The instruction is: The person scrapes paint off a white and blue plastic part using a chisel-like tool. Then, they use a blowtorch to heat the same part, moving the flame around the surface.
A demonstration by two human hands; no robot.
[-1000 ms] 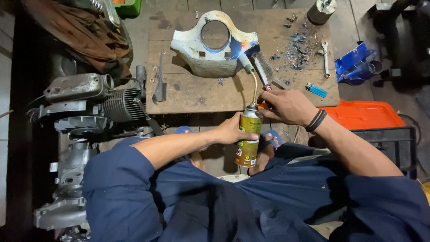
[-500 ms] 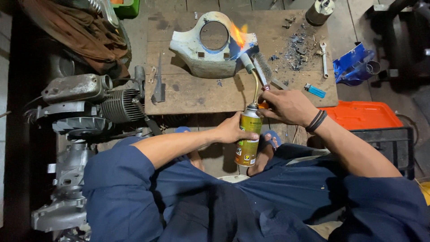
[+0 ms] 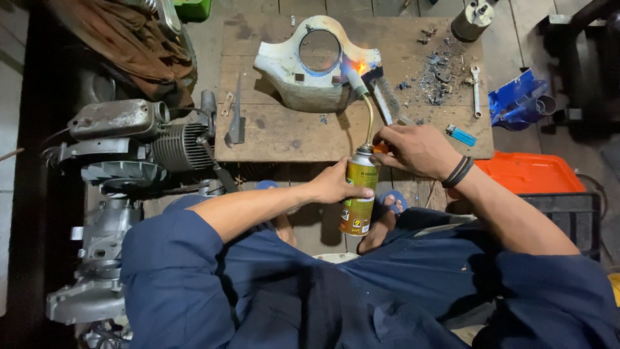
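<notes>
left hand (image 3: 336, 186) closed around yellow gas can (image 3: 358, 197) | right hand (image 3: 416, 150) grips torch valve on top | flame (image 3: 359, 66) touches white metal cover (image 3: 310, 68) on wooden board (image 3: 278, 132)

A grey engine (image 3: 129, 145) with cooling fins sits on the floor left of the wooden counter (image 3: 284, 132), with a brown rag (image 3: 123, 39) draped above it. On the counter lie a wrench (image 3: 476, 90), a blue lighter (image 3: 461, 136), a wire brush (image 3: 387, 97) and a heap of dark scraps (image 3: 436, 77), perhaps scraped paint. An orange lid (image 3: 529, 173) and a blue crumpled part (image 3: 516, 100) lie to the right.
</notes>
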